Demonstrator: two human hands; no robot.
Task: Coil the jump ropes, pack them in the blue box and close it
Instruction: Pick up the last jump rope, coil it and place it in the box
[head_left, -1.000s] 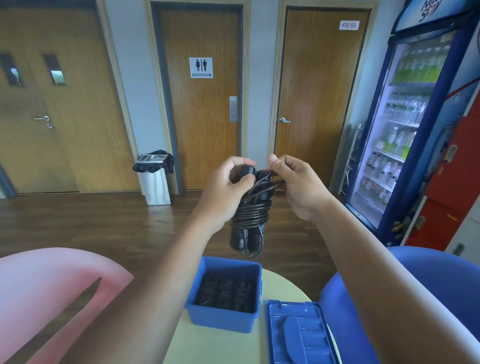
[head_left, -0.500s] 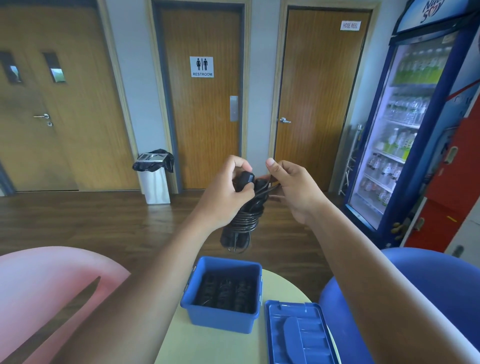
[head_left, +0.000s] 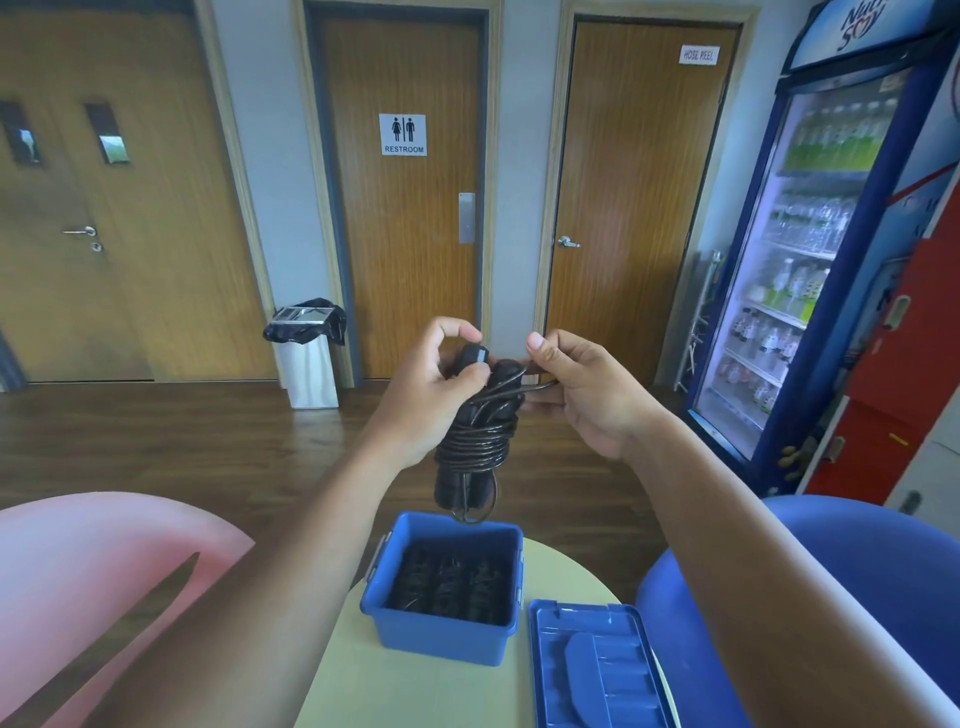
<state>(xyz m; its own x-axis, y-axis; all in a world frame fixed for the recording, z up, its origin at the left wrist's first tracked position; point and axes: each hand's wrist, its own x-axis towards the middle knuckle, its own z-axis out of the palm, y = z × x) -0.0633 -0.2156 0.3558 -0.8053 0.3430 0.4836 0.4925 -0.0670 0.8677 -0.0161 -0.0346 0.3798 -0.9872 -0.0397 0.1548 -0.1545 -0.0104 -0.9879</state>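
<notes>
Fingers (head_left: 457, 379) of the left hand (head_left: 431, 400) clench the coiled jump rope (head_left: 475, 441) above the open blue box (head_left: 441, 623) on the counter (head_left: 415, 691); right hand (head_left: 587, 395) pinches its loose end; light, springy cord, best gripped across the wraps.

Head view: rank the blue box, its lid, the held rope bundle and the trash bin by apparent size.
1. blue box
2. lid, partly cropped, so unsure against the box
3. rope bundle and trash bin look alike; the bin stands farther off
</notes>
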